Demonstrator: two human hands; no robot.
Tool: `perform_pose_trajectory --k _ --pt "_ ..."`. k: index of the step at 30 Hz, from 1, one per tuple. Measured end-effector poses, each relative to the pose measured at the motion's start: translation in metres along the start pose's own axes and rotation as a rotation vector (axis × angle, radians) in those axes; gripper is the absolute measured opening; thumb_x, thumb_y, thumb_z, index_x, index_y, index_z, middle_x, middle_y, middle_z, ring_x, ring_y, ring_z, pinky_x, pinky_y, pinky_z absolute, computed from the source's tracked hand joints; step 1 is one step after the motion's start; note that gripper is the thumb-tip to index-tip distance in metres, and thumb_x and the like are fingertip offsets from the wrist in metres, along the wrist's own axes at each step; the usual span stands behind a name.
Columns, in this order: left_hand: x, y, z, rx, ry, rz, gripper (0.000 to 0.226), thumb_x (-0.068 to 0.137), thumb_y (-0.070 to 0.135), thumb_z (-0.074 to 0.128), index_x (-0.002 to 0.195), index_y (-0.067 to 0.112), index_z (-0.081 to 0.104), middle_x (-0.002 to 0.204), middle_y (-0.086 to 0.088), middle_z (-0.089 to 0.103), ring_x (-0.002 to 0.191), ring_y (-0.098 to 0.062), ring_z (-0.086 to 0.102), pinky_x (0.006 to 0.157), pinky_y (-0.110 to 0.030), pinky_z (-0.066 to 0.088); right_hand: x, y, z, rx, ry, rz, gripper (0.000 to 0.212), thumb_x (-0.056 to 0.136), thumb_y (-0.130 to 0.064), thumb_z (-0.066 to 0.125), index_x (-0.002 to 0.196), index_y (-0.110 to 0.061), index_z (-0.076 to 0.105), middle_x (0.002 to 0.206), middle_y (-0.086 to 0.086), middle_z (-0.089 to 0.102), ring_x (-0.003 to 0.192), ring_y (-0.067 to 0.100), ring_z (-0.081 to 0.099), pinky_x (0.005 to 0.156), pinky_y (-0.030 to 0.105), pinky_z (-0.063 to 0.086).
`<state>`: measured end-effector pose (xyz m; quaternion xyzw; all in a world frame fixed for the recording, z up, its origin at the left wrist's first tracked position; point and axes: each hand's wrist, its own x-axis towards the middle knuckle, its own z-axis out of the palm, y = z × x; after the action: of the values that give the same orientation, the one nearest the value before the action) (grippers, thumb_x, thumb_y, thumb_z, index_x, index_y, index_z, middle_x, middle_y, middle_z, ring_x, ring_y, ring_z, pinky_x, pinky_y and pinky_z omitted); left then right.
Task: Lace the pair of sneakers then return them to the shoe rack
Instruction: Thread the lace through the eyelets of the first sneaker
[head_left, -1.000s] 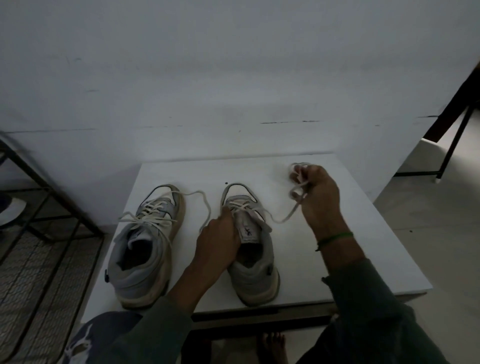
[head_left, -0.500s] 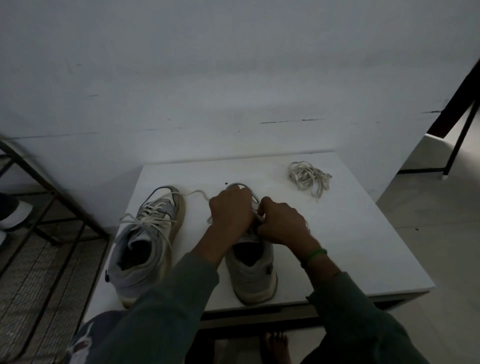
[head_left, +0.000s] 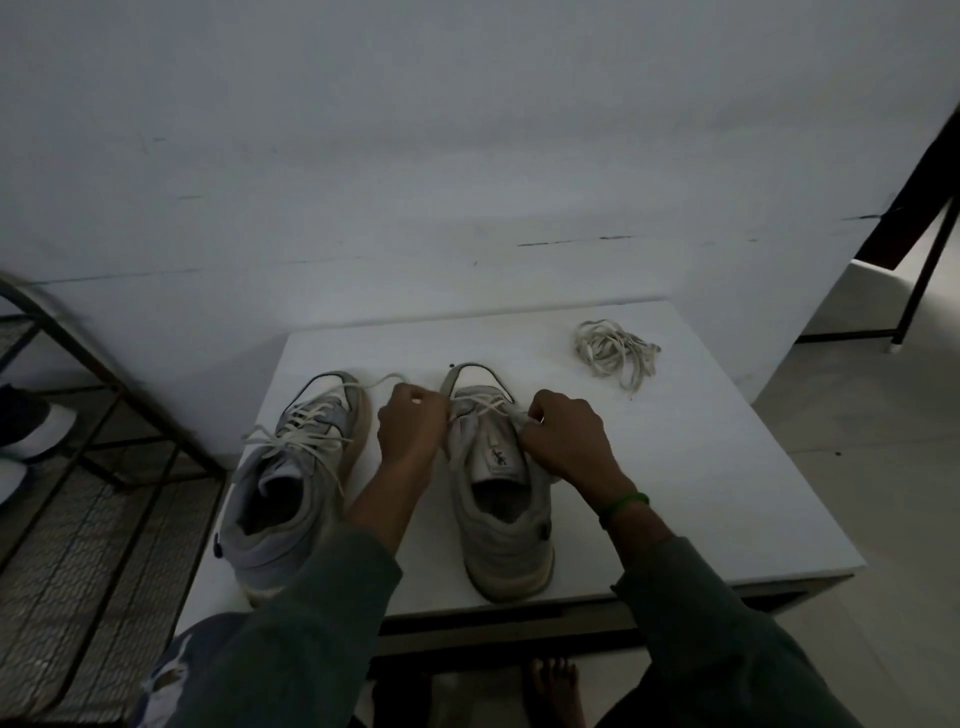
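Two grey sneakers stand side by side on a small white table (head_left: 701, 493), toes toward the wall. The left sneaker (head_left: 291, 483) carries a loose white lace. The right sneaker (head_left: 498, 514) has a lace only across its lowest eyelets. My left hand (head_left: 413, 431) grips the lace at that shoe's left side. My right hand (head_left: 566, 441) pinches the lace and the upper's edge at its right side. A bundled spare white lace (head_left: 615, 351) lies at the table's far right.
A dark metal shoe rack (head_left: 98, 415) stands at the left, with a dark shoe (head_left: 26, 426) on it. A white wall rises just behind the table. A black table leg (head_left: 924, 270) stands at the far right. My bare foot (head_left: 553, 686) shows under the table.
My right hand put the bundled lace down at the table's far right and came back to the right sneaker. Both hands now hold its lace, slightly farther apart than half a second ago.
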<state>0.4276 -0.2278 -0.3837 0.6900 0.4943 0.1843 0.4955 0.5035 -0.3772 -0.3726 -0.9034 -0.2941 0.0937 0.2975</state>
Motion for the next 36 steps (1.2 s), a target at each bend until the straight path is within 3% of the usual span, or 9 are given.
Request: perform_pose_trajectory --k 5,13,15,19,22,24,26,30,36 --pt "-0.032 0.024 -0.002 0.492 -0.011 0.448 0.037 0.07 0.038 0.063 0.107 0.034 0.062 0.133 -0.001 0.046 0.123 -0.028 0.043 0.097 -0.054 0.039 0.001 -0.001 0.003 -0.035 -0.006 -0.03 0.019 0.088 -0.027 0.052 0.078 -0.013 0.043 0.07 0.0 0.044 0.072 0.023 0.045 0.05 0.027 0.023" --pt "-0.035 0.029 0.02 1.034 -0.005 0.686 0.015 0.089 0.024 0.049 0.094 0.021 0.062 0.1 -0.001 0.064 0.097 -0.026 0.061 0.093 -0.043 0.04 0.001 -0.002 0.005 -0.052 -0.012 -0.039 0.015 0.083 -0.024 0.054 0.08 -0.013 0.044 0.078 0.007 0.05 0.073 0.026 0.047 0.051 0.028 0.023" --pt "-0.027 0.03 0.017 0.791 -0.03 0.608 0.012 0.087 0.024 0.051 0.088 0.022 0.063 0.096 -0.004 0.065 0.092 -0.029 0.062 0.086 -0.041 0.047 0.001 -0.002 0.005 -0.042 -0.009 -0.036 0.02 0.085 -0.03 0.051 0.08 -0.012 0.043 0.078 0.007 0.049 0.074 0.025 0.046 0.057 0.028 0.027" --pt "0.013 0.039 -0.029 -0.651 -0.094 -0.021 0.018 0.092 0.006 0.041 0.088 0.017 0.055 0.075 -0.004 0.071 0.067 -0.021 0.069 0.065 -0.03 0.051 0.0 0.0 0.003 -0.018 -0.007 -0.013 0.03 0.08 -0.042 0.044 0.079 -0.011 0.043 0.078 0.007 0.048 0.072 0.023 0.044 0.056 0.028 0.027" --pt "0.033 0.034 -0.057 -1.263 -0.073 -0.256 0.032 0.099 0.01 0.024 0.074 0.019 0.042 0.047 0.004 0.053 0.044 -0.014 0.048 0.06 -0.029 0.045 -0.001 -0.001 0.005 -0.001 -0.004 -0.017 0.031 0.074 -0.042 0.043 0.077 -0.011 0.045 0.075 0.005 0.048 0.069 0.022 0.045 0.05 0.027 0.023" --pt "0.033 0.03 -0.054 -1.087 0.014 -0.171 0.026 0.098 0.013 0.028 0.077 0.02 0.04 0.05 0.002 0.04 0.036 -0.012 0.031 0.048 -0.024 0.031 0.0 -0.003 0.007 -0.023 -0.003 -0.031 0.021 0.084 -0.03 0.051 0.078 -0.01 0.046 0.073 0.005 0.048 0.07 0.024 0.047 0.053 0.027 0.026" --pt "0.026 0.022 -0.042 -0.579 0.048 0.081 0.015 0.095 0.03 0.051 0.09 0.019 0.044 0.061 -0.002 0.045 0.043 -0.017 0.038 0.044 -0.023 0.032 0.001 -0.004 0.009 -0.028 -0.002 -0.026 0.017 0.086 -0.024 0.052 0.079 -0.01 0.045 0.07 0.003 0.045 0.07 0.023 0.046 0.05 0.026 0.024" --pt "0.002 0.012 -0.015 0.45 -0.186 0.621 0.027 0.073 0.045 0.074 0.086 0.029 0.057 0.074 0.003 0.06 0.07 -0.018 0.058 0.062 -0.03 0.044 0.0 -0.008 0.009 -0.06 -0.013 -0.049 0.018 0.087 -0.026 0.051 0.08 -0.012 0.042 0.068 -0.001 0.04 0.069 0.022 0.044 0.048 0.025 0.021" --pt "0.004 0.024 0.008 0.775 -0.216 0.626 0.004 0.076 0.03 0.066 0.077 0.03 0.062 0.09 0.002 0.06 0.09 -0.022 0.06 0.068 -0.028 0.043 0.001 -0.008 0.007 -0.103 -0.042 -0.057 0.018 0.087 -0.026 0.052 0.081 -0.013 0.041 0.065 -0.003 0.037 0.071 0.022 0.044 0.048 0.025 0.02"
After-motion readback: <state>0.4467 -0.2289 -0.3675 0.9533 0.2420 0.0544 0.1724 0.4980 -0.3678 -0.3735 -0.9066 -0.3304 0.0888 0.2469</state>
